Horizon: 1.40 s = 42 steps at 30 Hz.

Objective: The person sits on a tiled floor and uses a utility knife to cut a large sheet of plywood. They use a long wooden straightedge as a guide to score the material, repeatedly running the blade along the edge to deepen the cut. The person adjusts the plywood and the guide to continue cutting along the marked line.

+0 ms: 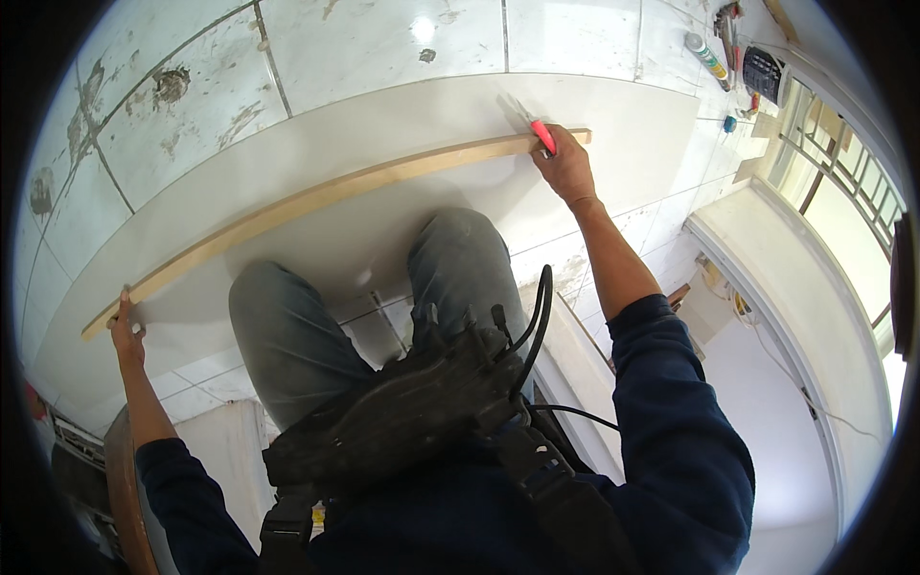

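A long wooden strip [355,181] lies slantwise across a large pale grey board [402,110] on the tiled floor. My left hand [126,333] is closed on the strip's left end, thumb on top. Near its right end, my right hand [567,171] grips a red utility knife [543,137], whose thin blade points up and to the left over the board. That hand also rests against the strip, though its lower fingers are hidden. My knees [462,249] are bent at the board's near edge.
White floor tiles [383,43] with dark smears surround the board. At the far right lie a sealant tube [707,59], a black tray-like item [762,75] and a small blue object [730,124]. A pale ledge [767,230] and railing [843,158] stand right. A black cable [542,316] loops beside my waist.
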Tool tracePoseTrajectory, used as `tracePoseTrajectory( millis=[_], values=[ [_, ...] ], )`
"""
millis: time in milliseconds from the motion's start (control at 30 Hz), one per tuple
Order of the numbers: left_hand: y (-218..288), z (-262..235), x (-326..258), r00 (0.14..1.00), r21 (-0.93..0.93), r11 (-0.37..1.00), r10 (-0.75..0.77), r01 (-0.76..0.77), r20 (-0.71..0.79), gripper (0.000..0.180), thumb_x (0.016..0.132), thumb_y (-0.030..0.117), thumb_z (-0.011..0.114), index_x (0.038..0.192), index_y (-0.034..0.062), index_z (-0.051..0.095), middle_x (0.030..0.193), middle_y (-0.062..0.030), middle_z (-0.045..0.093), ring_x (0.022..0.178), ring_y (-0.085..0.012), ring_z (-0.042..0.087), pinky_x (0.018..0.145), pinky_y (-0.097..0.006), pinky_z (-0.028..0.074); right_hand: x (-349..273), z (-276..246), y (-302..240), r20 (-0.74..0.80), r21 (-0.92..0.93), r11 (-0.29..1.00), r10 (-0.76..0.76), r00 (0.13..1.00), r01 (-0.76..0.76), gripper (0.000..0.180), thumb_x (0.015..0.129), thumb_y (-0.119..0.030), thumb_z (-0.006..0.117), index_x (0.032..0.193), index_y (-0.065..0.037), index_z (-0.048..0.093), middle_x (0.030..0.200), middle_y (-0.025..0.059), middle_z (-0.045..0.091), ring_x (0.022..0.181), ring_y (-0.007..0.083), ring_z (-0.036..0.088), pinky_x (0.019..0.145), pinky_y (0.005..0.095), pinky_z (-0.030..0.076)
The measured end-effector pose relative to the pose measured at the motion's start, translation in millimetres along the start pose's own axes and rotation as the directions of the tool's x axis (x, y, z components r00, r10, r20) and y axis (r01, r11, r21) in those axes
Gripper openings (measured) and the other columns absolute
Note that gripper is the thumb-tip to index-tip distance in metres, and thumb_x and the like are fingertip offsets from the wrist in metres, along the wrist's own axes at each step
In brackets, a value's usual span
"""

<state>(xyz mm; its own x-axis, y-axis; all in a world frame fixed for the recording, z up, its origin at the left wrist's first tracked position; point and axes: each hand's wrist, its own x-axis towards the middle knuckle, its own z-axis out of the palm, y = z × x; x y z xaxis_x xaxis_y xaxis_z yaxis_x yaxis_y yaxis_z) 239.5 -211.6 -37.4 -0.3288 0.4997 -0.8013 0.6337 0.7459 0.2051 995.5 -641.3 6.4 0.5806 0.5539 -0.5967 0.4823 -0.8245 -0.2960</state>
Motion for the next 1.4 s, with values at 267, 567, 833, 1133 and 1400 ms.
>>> tracePoseTrajectory(
  millis=[267,567,833,1133,1400],
  values=[
    [4.7,5.1,-5.9,1.0,0.02,1.0,0.011,-0.011,0.001,0.103,0.075,0.062,0.08,0.142,-0.0025,0.036,0.15,-0.0189,0.037,0.141,-0.0333,0.031,0.111,-0.06,0.026,4.9,0.6,6.2,-0.006,-0.012,0.999,-0.033,0.999,0.033,0.039,0.085,-0.011,0.068,0.122,-0.005,0.058,0.118,0.015,0.065,0.105,0.035,0.064,0.09,0.0411,0.052],
    [0.2,4.0,3.3,1.0,0.011,1.0,0.015,-0.015,-0.009,0.104,0.073,0.064,0.079,0.145,0.0017,0.038,0.148,-0.0155,0.041,0.137,-0.0314,0.037,0.104,-0.054,0.033,7.9,-5.0,0.8,0.069,0.028,1.0,0.008,0.998,-0.01,0.038,0.085,-0.01,0.069,0.121,-0.007,0.059,0.116,0.0156,0.065,0.104,0.035,0.064,0.088,0.0402,0.052],
    [-62.1,-124.2,5.6,0.646,0.432,0.483,0.619,-0.761,0.447,0.054,0.095,0.025,0.055,0.147,0.0089,0.048,0.153,-0.0085,0.044,0.142,-0.0262,0.039,0.116,-0.043,0.036,30.2,59.0,69.2,0.014,-0.006,0.89,-0.456,0.89,0.456,0.049,0.085,-0.002,0.069,0.133,-0.004,0.059,0.129,0.0144,0.063,0.118,0.0281,0.059,0.099,0.0382,0.047],
    [19.0,39.3,-46.4,0.991,-0.143,0.982,0.116,-0.124,-0.065,0.155,0.065,0.038,0.093,0.145,-0.0076,-0.031,0.153,-0.0285,0.031,0.139,-0.033,0.04,0.113,-0.037,0.037,17.0,16.5,30.4,-0.003,-0.053,0.977,-0.208,0.978,0.208,0.042,0.092,-0.005,0.069,0.131,-0.006,0.054,0.088,0.0049,0.056,0.081,0.017,0.055,0.078,0.0292,0.049],
    [10.1,34.6,-45.0,0.99,-0.155,0.981,0.107,-0.121,-0.092,0.155,0.064,0.038,0.093,0.147,-0.004,-0.031,0.158,-0.027,0.025,0.141,-0.0332,0.037,0.114,-0.04,0.036,21.4,16.4,39.8,0.0,-0.117,0.971,-0.208,0.978,0.206,0.041,0.091,-0.006,0.069,0.13,-0.006,0.054,0.105,0.0112,0.066,0.09,0.0218,0.062,0.082,0.0343,0.051]
  ],
)
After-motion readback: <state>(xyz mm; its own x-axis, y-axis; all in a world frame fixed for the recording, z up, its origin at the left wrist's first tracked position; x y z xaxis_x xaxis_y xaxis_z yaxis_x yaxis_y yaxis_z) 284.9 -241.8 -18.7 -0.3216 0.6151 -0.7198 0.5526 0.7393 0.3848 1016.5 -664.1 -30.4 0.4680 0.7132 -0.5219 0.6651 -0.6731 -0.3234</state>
